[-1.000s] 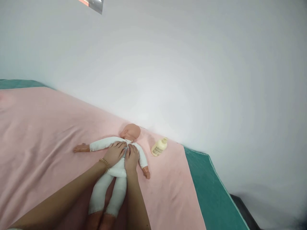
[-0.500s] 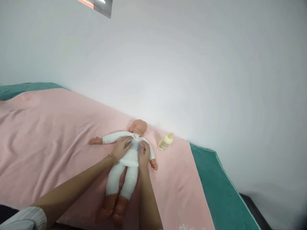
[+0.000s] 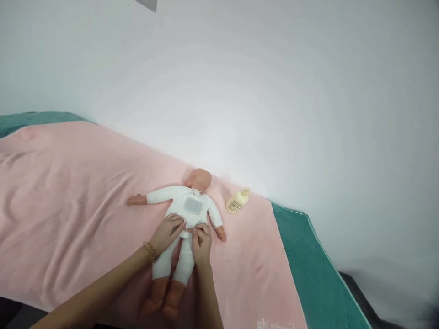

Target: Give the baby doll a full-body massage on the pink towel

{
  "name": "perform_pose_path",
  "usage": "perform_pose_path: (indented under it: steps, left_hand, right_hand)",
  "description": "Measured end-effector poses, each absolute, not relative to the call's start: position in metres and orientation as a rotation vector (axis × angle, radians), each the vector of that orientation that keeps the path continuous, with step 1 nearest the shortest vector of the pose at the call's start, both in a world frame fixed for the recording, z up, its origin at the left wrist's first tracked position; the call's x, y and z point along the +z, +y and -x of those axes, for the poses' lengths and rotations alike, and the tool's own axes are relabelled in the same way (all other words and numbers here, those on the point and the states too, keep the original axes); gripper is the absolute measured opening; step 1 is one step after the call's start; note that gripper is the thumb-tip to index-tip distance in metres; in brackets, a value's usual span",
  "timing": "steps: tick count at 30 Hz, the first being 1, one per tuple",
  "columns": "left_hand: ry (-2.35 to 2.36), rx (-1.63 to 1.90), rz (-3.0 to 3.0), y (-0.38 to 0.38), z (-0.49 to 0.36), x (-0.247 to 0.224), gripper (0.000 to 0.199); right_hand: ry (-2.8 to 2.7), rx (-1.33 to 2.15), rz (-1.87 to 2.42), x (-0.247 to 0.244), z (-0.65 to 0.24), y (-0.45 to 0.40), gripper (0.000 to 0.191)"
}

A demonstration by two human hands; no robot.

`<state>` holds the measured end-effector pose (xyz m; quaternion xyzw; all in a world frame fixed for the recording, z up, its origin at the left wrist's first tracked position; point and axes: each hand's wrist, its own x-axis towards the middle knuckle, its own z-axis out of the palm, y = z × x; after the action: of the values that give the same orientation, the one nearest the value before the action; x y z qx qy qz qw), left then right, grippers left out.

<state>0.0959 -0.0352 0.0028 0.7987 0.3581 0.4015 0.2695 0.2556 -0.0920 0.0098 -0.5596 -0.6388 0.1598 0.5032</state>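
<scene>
A baby doll [image 3: 178,197] with a white cloth body lies stretched out, its bald head [image 3: 200,178] away from me. A grey rectangular panel [image 3: 193,206] shows on its torso. My left hand [image 3: 167,234], with a gold bracelet at the wrist, is closed on the white cloth at the doll's lower torso. Beside it, my right hand [image 3: 202,240] pinches the same cloth near the doll's hip. The two sets of fingertips are close together, partly covering the cloth between them.
A pale yellow pump bottle [image 3: 238,201] lies to the right of the doll's arm. Under everything is a pink blanket [image 3: 85,183], over a green cover [image 3: 315,260]. A white wall [image 3: 274,91] rises directly behind.
Both hands have slid down from the doll's upper torso to its lower torso and closed on the cloth there. The grey panel is now uncovered.
</scene>
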Motion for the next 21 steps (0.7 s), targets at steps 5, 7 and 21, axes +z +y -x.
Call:
perform_pose_path:
  steps: [5, 7, 21]
  left_hand:
    - [0.980, 0.996, -2.177, -0.029, -0.098, 0.004, 0.037]
    - [0.981, 1.000, -2.185, -0.029, -0.099, 0.002, 0.037]
    - [0.881, 1.195, -2.114, -0.028, -0.089, -0.008, 0.029]
  right_hand:
    - [-1.507, 0.426, 1.344, 0.002, -0.255, -0.085, 0.029]
    - [-1.515, 0.417, 1.346, 0.001, -0.255, -0.086, 0.029]
    - [-1.541, 0.315, 1.394, -0.001, -0.256, -0.086, 0.032]
